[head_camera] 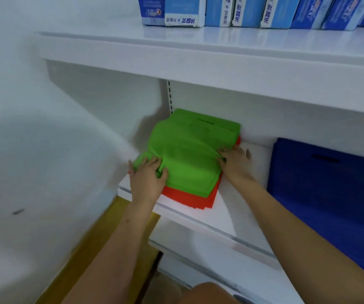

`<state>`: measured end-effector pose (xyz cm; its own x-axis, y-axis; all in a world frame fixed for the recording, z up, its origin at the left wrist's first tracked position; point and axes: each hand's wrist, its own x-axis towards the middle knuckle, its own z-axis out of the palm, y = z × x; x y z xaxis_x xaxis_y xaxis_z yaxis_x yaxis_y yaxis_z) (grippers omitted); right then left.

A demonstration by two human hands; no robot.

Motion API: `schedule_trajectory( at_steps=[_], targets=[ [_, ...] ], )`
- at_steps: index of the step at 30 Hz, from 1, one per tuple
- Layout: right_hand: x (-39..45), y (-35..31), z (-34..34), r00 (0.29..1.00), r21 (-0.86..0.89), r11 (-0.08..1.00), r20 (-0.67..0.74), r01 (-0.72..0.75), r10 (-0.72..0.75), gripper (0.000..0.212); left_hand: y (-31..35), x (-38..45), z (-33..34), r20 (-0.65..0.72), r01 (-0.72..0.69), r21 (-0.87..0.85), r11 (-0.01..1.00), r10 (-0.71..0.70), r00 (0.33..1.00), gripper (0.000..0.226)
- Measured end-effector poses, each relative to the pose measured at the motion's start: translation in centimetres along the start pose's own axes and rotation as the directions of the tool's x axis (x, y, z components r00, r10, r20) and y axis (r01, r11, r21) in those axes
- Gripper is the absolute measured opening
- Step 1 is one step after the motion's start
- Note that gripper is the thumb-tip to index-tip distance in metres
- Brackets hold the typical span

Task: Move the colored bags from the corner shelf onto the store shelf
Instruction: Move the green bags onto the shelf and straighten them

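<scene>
A stack of green bags (pixel 190 154) lies flat on a stack of red bags (pixel 198 199) at the left end of a white shelf (pixel 229 207). My left hand (pixel 147 175) grips the green stack's left front corner, bunching the fabric under its thumb. My right hand (pixel 234 160) pinches the green stack's right edge, and the fabric creases between the two hands. The red bags show only at the front and right edge of the pile.
A blue bag (pixel 328 194) lies on the same shelf to the right. The shelf above (pixel 198 51) carries a row of blue and white toothpaste boxes (pixel 231 12). A white wall (pixel 34 128) stands at left, with yellow floor (pixel 93 249) below.
</scene>
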<state>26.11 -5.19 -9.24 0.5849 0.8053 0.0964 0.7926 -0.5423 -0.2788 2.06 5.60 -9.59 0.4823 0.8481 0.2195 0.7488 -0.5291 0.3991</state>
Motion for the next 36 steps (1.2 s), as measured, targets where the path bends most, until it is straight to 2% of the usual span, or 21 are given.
schedule_trajectory(
  at_steps=[3,6,9,12,16,18,20,22,25,28,32,36],
  targets=[
    [-0.8,-1.8,-0.7,0.998,0.001,0.998,-0.017,-0.063,0.063,0.034,0.5,-0.2,0.2,-0.048,-0.039,-0.069,0.997,0.036,0.998,0.036],
    [-2.2,-2.1,-2.0,0.990,0.136,0.986,-0.085,-0.100,0.112,0.029,1.4,-0.6,-0.3,-0.133,-0.082,-0.127,0.988,0.065,0.989,0.029],
    [-4.6,-1.0,-4.6,0.961,0.249,0.953,-0.171,-0.173,0.219,0.032,4.7,-1.4,-1.4,-0.210,-0.149,-0.377,0.914,0.072,0.975,0.033],
    [-8.2,1.6,-7.6,0.893,0.349,0.907,-0.290,-0.236,0.344,0.031,9.2,-3.4,-1.9,-0.247,-0.212,-0.542,0.813,0.086,0.965,0.034],
    [-14.9,7.0,-11.4,0.805,0.702,0.710,-0.392,-0.051,0.445,0.027,15.6,-7.4,-1.4,-0.224,-0.288,-0.625,0.725,0.187,0.957,0.032],
    [-18.7,10.6,-13.5,0.757,0.741,0.672,-0.433,-0.011,0.490,0.029,19.4,-9.8,-0.6,-0.204,-0.323,-0.644,0.694,0.251,0.946,0.031],
    [-22.9,14.7,-15.7,0.708,0.734,0.676,-0.448,-0.057,0.546,0.029,24.0,-12.7,0.2,-0.206,-0.376,-0.654,0.656,0.324,0.923,0.029],
    [-27.7,19.2,-17.9,0.637,0.742,0.663,-0.463,-0.103,0.616,0.028,28.8,-16.1,1.2,-0.190,-0.407,-0.678,0.612,0.388,0.902,0.028],
    [-36.2,26.6,-21.0,0.477,0.721,0.672,-0.537,-0.169,0.696,0.028,36.4,-22.1,3.0,-0.143,-0.430,-0.711,0.556,0.485,0.863,0.027],
    [-44.6,33.4,-24.1,0.336,0.723,0.649,-0.565,-0.238,0.753,0.027,43.9,-28.1,5.4,-0.079,-0.465,-0.727,0.506,0.611,0.788,0.027],
    [-53.4,40.4,-26.4,0.183,0.806,0.528,-0.496,-0.268,0.849,0.031,52.3,-35.3,8.1,0.024,-0.509,-0.709,0.488,0.739,0.674,0.030],
    [-59.2,46.5,-27.2,0.012,0.902,0.384,-0.390,-0.199,0.921,0.043,58.5,-39.6,10.4,0.088,-0.539,-0.713,0.449,0.820,0.566,0.032]
  ],
)
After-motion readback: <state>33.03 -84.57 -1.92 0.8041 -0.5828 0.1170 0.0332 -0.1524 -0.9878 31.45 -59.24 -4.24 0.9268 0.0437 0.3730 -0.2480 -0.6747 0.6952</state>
